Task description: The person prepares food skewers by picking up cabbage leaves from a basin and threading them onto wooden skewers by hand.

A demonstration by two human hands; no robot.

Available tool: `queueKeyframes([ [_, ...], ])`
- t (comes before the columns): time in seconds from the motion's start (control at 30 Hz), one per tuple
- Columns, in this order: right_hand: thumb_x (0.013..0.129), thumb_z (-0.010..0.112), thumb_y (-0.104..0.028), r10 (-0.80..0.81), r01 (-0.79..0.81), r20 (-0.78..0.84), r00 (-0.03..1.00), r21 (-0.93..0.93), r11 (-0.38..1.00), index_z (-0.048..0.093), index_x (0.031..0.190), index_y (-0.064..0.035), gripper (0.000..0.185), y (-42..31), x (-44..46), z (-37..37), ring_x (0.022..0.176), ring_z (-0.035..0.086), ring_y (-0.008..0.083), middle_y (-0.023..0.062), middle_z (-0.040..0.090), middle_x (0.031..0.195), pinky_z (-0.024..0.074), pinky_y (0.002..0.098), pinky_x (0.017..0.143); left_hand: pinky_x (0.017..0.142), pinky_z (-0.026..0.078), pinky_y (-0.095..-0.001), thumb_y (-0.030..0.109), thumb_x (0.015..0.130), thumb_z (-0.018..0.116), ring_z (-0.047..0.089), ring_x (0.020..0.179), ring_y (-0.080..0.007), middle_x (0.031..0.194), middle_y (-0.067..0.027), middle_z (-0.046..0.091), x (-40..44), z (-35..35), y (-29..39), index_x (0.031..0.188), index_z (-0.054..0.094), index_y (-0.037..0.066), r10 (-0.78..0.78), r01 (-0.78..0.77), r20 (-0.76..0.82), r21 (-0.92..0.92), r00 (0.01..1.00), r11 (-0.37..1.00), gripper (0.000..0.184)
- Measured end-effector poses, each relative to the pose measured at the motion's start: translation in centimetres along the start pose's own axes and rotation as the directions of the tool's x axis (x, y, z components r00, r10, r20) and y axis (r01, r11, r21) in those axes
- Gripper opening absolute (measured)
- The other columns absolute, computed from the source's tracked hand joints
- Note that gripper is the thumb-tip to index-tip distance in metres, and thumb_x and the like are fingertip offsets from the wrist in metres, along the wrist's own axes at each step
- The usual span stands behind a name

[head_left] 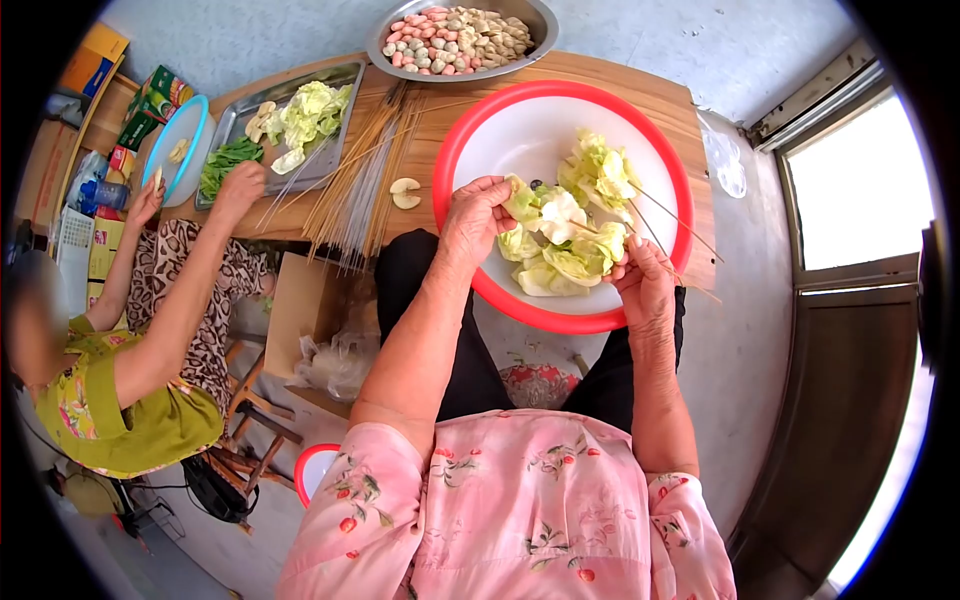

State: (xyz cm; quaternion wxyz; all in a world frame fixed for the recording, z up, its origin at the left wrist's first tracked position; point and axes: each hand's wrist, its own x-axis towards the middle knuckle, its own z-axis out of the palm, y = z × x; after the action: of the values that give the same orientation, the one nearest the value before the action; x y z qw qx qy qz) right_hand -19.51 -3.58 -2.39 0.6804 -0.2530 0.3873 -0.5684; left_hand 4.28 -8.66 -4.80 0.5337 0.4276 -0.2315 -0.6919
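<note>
My left hand (478, 222) pinches the edge of a pale green lettuce leaf (522, 200) over the large white basin with a red rim (449, 160). Across from it, my right hand (643, 285) is closed around a bamboo skewer at the threaded leaves (585, 252); part of the skewer is hidden by leaves and fingers. In the basin, more skewered lettuce (598, 170) leans with its sticks (690, 225) over the right rim. Loose-looking leaves lie beneath my hands.
Left of the basin lie many bamboo skewers (365, 180) and pale slices (404, 193). A metal tray (232, 115) holds leaves and greens. Behind stands a metal bowl (550, 30) of balls and dumpling-like pieces. A co-worker (140, 400) sits left, hands near the tray and blue basin (203, 130).
</note>
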Motion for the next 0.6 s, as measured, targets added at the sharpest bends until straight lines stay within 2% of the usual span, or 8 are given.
queueKeyframes([
  [0.33,0.089,0.057,-0.018,0.039,-0.039,0.006,0.999,0.017,0.999,0.06,0.081,-0.0032,0.017,0.22,0.26,0.0,0.054,0.058,0.0108,0.004,0.06,0.066,0.0545,0.0281,0.056,0.058,0.048,-0.0274,0.016,0.087,0.055,0.06,0.07,-0.0146,0.084,-0.0058,0.063,-0.14,-0.04,0.09,0.096,0.059,0.004,-0.077,0.084,0.081,-0.078,0.994,0.993,0.015],
  [0.53,0.088,0.058,-0.018,0.042,-0.044,0.036,0.998,0.048,0.998,0.061,0.081,-0.0037,0.016,0.56,0.4,0.09,0.054,0.058,0.0107,0.0038,0.061,0.067,0.0547,0.0282,0.056,0.052,0.047,-0.0259,0.014,0.087,0.057,0.06,0.065,-0.0143,0.08,-0.0055,0.063,0.04,0.06,0.03,0.095,0.059,0.003,-0.106,0.111,0.121,-0.037,0.987,0.993,0.014],
  [0.6,0.088,0.059,-0.018,0.043,-0.046,0.054,0.998,0.056,0.997,0.061,0.081,-0.0037,0.016,0.77,0.52,0.14,0.054,0.058,0.0109,0.0037,0.061,0.067,0.0547,0.0284,0.056,0.05,0.047,-0.0249,0.012,0.087,0.056,0.06,0.063,-0.0141,0.079,-0.0061,0.063,-0.13,0.31,0.12,0.093,0.059,0.003,-0.105,0.118,0.13,-0.093,0.986,0.989,0.011],
])
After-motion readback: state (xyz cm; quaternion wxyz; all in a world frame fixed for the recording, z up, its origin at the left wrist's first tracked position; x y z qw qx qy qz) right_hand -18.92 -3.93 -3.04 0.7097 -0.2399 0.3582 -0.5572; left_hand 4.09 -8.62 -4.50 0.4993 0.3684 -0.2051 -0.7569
